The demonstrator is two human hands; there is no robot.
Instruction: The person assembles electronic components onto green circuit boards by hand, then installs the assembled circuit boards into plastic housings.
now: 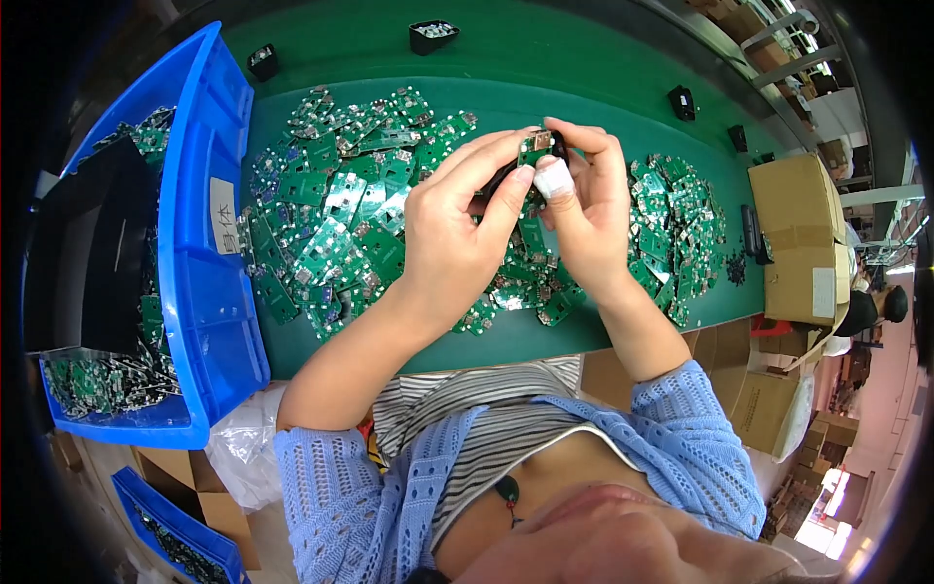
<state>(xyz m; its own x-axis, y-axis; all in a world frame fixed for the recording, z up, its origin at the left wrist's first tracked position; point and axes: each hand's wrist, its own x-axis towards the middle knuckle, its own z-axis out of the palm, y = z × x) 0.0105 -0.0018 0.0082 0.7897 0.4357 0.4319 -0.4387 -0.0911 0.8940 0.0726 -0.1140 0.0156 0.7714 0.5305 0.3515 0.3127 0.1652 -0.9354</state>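
Over the middle of the green work table, my left hand point(449, 229) and my right hand point(595, 219) come together at the fingertips. Between them they hold a small green circuit board point(534, 147) with a metal connector at its end. A black part point(558, 146) shows beside the board, also in the fingers, and most of it is hidden. White wrapping point(555, 179) covers my right thumb. Below and left of my hands spreads a loose pile of green circuit boards point(331, 248). Another pile of circuit boards point(671, 229) lies to the right of my right hand.
A blue bin point(216, 321) with boards and a black box point(92, 248) stands at the left. Small black containers point(433, 37) sit along the far side. A cardboard box point(800, 238) stands at the right edge. A second blue bin point(180, 530) is lower left.
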